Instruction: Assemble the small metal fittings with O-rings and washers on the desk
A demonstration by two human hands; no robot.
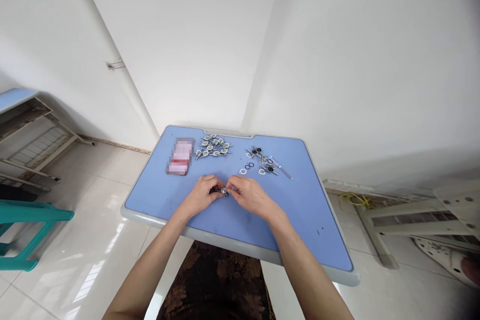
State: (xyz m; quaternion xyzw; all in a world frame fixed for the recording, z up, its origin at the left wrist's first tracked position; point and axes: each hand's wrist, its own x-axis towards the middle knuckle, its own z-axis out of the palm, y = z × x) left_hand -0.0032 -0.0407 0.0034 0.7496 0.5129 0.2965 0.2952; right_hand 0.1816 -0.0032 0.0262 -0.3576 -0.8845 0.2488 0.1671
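Note:
Between my two hands, just above the front half of the blue tabletop, is a small metal part with a round centre. My left hand is closed on its left side. From the right, the closed fingers of my right hand pinch at the same part; whether they hold a smaller piece too I cannot tell. Beyond my left hand lies a pile of similar metal parts. Past my right hand lie a flat metal flange plate, dark rubber rings, more metal parts with black centres and a thin screwdriver-like tool.
A blurred pink and red rectangular item lies at the table's left. White walls stand behind. A teal stool and another desk are at left; a pale metal frame and yellow cord are at right.

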